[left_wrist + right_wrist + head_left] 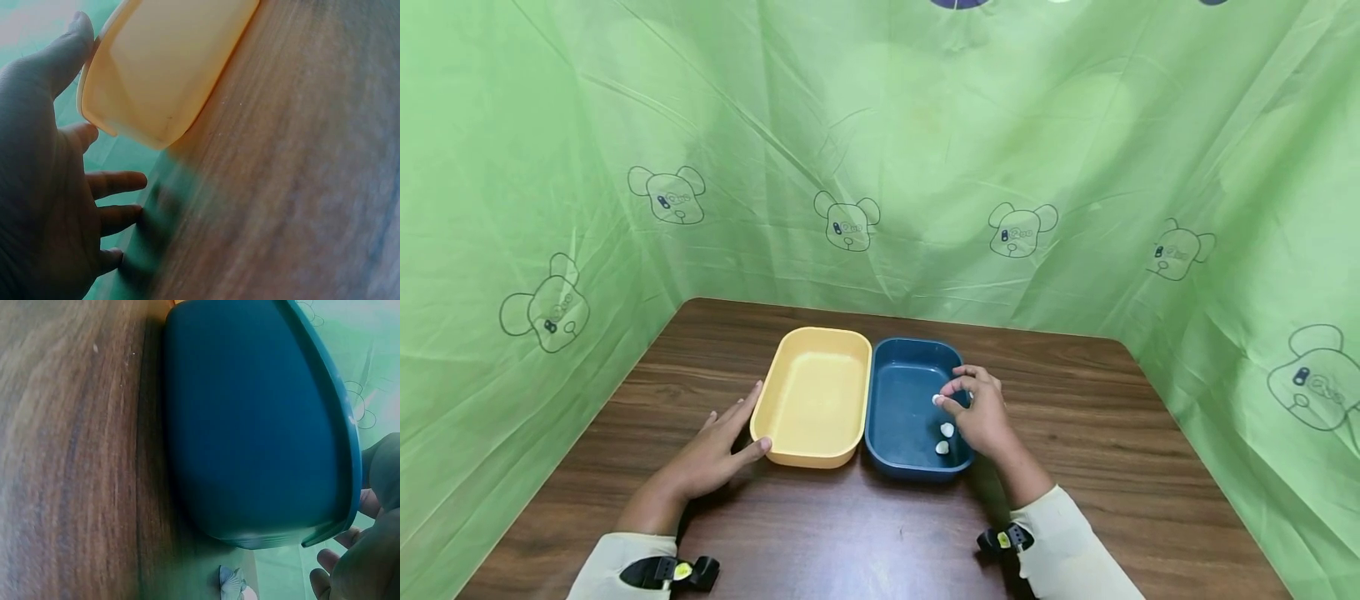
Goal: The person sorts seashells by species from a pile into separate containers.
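Observation:
My right hand (987, 417) reaches over the right rim of a blue tray (904, 408). Thumb and forefinger pinch a small white seashell (937, 400) above the tray. Two more pale seashells (944, 438) lie inside it, near its front right corner. In the right wrist view the tray's outer wall hides the pinched shell. My left hand (718, 446), fingers spread, rests against the left side of a yellow tray (811, 460), its thumb at the front left corner. The left wrist view shows the thumb (72, 50) at the yellow rim.
Both trays stand side by side on a brown wooden table (1075, 467). A ridged, pale shell (232, 583) lies on the table beyond the blue tray in the right wrist view. Green printed cloth (925, 150) hangs around the table's back and sides.

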{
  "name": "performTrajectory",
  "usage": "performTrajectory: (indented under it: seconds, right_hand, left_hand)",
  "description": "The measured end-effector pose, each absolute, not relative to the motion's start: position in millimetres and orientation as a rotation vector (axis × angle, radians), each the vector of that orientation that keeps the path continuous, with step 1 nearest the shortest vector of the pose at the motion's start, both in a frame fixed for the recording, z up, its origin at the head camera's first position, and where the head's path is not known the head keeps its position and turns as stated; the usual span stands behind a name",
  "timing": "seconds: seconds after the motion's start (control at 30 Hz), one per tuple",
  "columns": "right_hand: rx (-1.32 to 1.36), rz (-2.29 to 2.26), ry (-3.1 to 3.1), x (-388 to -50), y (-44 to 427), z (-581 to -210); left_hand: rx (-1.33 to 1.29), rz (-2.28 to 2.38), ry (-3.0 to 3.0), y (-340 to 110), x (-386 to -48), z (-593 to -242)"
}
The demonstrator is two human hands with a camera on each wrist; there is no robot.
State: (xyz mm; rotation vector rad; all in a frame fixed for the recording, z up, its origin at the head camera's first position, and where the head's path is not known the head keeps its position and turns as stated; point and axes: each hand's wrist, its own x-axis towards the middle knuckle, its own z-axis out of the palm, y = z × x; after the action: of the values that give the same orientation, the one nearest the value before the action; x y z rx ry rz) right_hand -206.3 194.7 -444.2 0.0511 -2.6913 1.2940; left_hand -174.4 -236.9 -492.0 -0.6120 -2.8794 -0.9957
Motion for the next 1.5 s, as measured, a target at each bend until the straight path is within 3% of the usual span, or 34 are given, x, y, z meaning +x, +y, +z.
performTrajectory:
  seconds: [0.6, 1.5]
  right_hand:
    - [0.031, 1.461, -2.485, -212.0, 208.7, -447.6]
    - [-0.349, 1.586, -2.329, -236.1, 262.9, -489.9]
  left_hand:
    - [-0.614, -0.981, -2.881, -237.8, -177.2, -489.4]
    - [-0.614, -0.978, -2.878, -237.4, -176.0, -490.7]
